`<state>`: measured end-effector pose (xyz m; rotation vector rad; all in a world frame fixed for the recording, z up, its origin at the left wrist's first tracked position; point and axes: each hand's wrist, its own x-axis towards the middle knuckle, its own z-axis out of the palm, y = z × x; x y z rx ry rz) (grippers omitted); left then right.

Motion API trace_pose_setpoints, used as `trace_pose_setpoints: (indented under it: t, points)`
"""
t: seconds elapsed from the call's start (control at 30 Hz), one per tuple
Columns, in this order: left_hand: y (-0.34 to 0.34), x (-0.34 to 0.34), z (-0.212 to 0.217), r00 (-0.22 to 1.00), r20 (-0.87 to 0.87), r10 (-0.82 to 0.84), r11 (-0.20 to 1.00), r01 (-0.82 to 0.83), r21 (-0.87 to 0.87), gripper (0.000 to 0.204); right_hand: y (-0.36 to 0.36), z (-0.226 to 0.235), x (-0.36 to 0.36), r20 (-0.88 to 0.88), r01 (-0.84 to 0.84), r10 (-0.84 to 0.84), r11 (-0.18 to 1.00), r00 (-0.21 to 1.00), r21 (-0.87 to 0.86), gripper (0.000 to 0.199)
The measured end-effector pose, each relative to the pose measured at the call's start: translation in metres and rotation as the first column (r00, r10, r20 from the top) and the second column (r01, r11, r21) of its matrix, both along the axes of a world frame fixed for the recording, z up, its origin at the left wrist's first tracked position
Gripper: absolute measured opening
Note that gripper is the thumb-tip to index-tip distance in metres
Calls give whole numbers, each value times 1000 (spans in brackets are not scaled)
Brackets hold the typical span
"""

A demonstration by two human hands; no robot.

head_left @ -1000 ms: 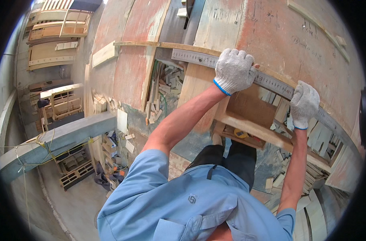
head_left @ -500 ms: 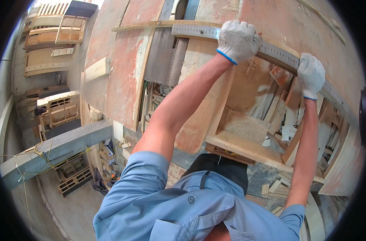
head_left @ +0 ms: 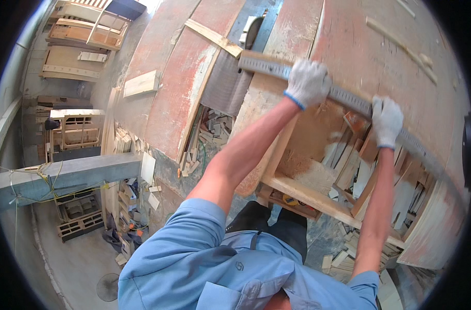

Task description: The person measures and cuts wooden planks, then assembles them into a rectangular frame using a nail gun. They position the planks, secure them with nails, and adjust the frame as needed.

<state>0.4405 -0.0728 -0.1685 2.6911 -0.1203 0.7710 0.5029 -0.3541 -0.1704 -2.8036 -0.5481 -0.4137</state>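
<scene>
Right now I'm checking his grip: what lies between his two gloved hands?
In the head view, only a bare stretch of the metal ruler runs between the left hand and right hand; both grip it.

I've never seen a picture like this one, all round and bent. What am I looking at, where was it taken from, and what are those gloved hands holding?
The camera sits on a person's head and looks down, so you see their blue shirt and bare forearms from above. Its wide lens bends straight edges. Both hands wear white work gloves: the left hand and the right hand each grip a long metal ruler laid across a reddish wooden workbench. A circular saw blade rises from the bench. Below lies a wooden frame with offcuts.
</scene>
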Motion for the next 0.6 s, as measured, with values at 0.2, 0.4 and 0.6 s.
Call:
trace_pose_setpoints:
  t: [0.2, 0.4, 0.6]
  points:
    - [6, -135, 31, 982, -27, -188, 929, 169, -329, 18, -8, 18, -121, -144, -48, 60, 995, 988, 85, 24]
    - [158, -176, 40, 975, 13, 220, 974, -219, -62, 32, -3, 25, -151, -221, 42, -39, 999, 974, 12, 26]
    - [344, -61, 2, 924, -165, 346, 883, -260, 391, 19, 5, 20, -138, -203, 86, -97, 994, 974, -62, 35]
